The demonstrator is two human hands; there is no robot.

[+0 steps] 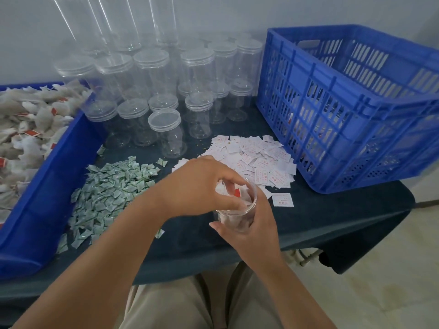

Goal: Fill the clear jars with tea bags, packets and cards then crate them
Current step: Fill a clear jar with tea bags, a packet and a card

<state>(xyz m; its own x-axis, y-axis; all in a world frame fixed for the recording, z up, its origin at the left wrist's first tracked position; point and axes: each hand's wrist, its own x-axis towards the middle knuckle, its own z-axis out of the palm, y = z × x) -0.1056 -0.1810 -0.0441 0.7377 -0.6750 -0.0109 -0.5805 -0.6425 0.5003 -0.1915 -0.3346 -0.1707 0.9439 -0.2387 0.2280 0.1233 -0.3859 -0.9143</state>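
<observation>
Clear jar (234, 219) at front of surface (308, 222), right hand (255, 225) grip wrapped round its wall. Left hand (199, 186) grip pinches tea bag (236, 192) at the mouth. Jar prob light, thin, slick — hold mid-body w/ 1 hand, no squeezing. Bag soft, squashy.

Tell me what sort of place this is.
Most likely a small hand-packing workstation: rows of empty lidded clear jars, a blue bin heaped with tea bags, and loose piles of green packets and printed cards on a cloth-covered table.
</observation>
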